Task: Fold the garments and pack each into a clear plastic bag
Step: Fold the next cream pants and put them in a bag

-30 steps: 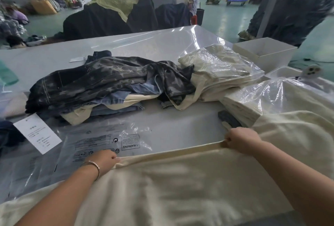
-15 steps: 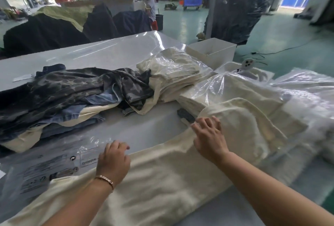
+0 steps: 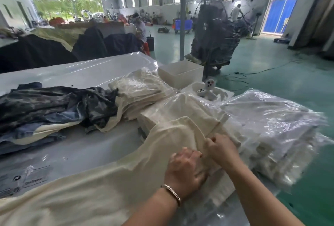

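Both hands have slid right: my left hand [image 3: 186, 169] presses flat on the cream garment [image 3: 101, 187] on the worktop [image 3: 101, 144], my right hand [image 3: 221, 150] pinches its edge. Bag [image 3: 27, 178] print is unreadable.

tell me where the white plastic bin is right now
In the head view the white plastic bin sits at the table's far right corner, just behind the bagged cream garments.

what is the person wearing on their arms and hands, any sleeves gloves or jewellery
Both forearms are bare as far as the frame shows: no sleeves in view and no gloves. The left hand has a thin metal bangle round its wrist, silvery with a gold-toned section. The right hand and its wrist carry nothing visible; no rings can be made out on the fingers of either hand.
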Action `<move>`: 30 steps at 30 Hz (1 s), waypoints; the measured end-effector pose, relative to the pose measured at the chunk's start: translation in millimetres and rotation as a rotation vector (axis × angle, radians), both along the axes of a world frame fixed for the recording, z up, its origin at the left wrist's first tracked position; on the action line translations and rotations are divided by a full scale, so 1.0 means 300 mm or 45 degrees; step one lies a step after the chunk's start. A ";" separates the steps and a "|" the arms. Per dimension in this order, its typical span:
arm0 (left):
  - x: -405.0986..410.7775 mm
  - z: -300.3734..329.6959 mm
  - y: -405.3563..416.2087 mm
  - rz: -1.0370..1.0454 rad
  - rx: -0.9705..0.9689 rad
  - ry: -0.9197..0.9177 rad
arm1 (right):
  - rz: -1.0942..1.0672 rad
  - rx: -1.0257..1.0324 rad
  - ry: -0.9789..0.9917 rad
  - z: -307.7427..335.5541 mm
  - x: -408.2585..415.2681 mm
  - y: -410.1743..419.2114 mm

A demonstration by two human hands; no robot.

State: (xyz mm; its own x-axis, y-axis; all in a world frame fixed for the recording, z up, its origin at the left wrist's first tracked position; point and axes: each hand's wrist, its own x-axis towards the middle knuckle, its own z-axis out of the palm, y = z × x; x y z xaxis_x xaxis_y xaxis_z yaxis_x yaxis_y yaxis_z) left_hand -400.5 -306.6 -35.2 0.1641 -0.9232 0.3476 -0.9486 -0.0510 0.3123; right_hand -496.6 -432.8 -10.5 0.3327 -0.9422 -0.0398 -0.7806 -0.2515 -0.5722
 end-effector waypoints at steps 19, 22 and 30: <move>0.107 0.087 -0.014 0.330 -0.027 1.895 | 0.423 0.768 -0.830 0.039 -0.009 0.094; 0.103 0.087 0.014 0.275 -0.064 2.096 | 0.568 0.353 -0.761 -0.012 0.007 0.151; 0.193 0.182 0.100 0.850 -0.697 1.622 | 0.034 0.343 -1.211 -0.107 0.023 0.180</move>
State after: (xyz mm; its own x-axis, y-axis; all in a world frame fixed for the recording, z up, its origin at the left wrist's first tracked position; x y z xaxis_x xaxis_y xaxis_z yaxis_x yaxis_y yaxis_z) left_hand -342.6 -276.8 19.2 0.9244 -0.3733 -0.0784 0.1019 0.0434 0.9939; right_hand -489.8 -378.9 -42.6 0.3583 -0.9326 0.0430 0.0379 -0.0315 -0.9988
